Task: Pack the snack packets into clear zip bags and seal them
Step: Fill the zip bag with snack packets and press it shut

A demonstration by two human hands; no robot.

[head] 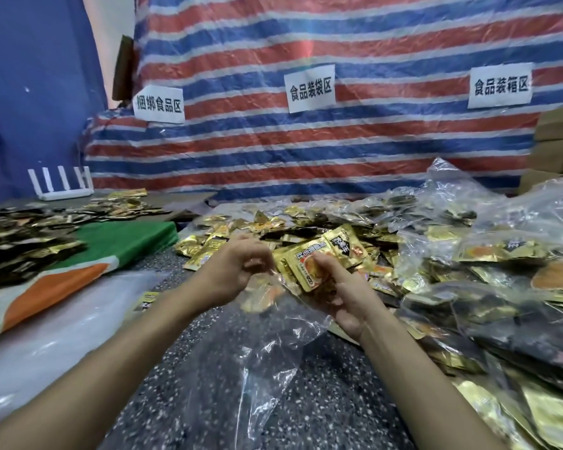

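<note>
My right hand [342, 297] grips a small stack of gold snack packets [319, 258] with orange and black print, thumb on top. My left hand [238, 267] is beside it with curled fingers pinching the mouth of a clear zip bag [273, 345], which hangs down between my forearms over the speckled table. A packet or two shows blurred inside the bag's top. More loose gold packets [241, 232] lie in a heap just behind my hands.
Filled clear bags of packets [501, 287] pile up on the right. A stack of empty clear bags [62, 323] lies at the left, beside a green and orange cloth [88, 264] and more packets [23, 241]. A striped tarp wall with paper signs stands behind.
</note>
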